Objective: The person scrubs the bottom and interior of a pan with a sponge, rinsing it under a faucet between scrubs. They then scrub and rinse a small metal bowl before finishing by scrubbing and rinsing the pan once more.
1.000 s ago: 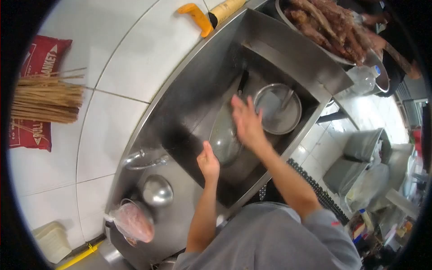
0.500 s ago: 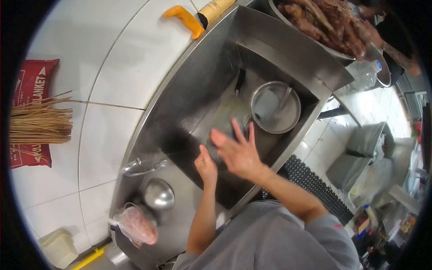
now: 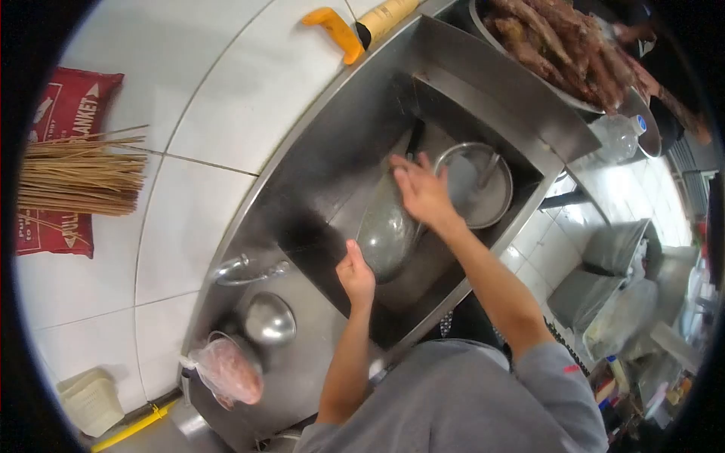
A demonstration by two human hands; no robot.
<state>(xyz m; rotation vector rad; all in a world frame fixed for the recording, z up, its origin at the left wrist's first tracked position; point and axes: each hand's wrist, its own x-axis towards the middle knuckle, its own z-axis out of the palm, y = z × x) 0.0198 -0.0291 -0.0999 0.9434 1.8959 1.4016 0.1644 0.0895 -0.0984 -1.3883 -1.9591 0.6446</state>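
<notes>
A long, wet green gourd (image 3: 385, 238) lies tilted in the steel sink (image 3: 325, 185). My left hand (image 3: 357, 278) grips its near end at the left side, thumb up along the skin and the other fingers hidden. Over the gourd's far end is my right hand (image 3: 425, 195), fingers stretched out and slightly blurred. Just beyond those fingertips a black handle (image 3: 415, 136) stands against the far part of the basin. A round metal pot (image 3: 492, 202) sits in the sink to the right of the gourd, partly behind my right hand.
A faucet (image 3: 253, 270), a metal bowl (image 3: 270, 318) and a bag of pinkish food (image 3: 230, 374) are at the left. A large bowl of meat (image 3: 559, 53) and a plastic bottle (image 3: 621, 140) stand at the back right. Bundled sticks (image 3: 83, 177) lie over a red packet.
My right hand has moved from the gourd's middle toward its far end, uncovering more of the skin. My left hand stays at the near end. The camera view has shifted slightly.
</notes>
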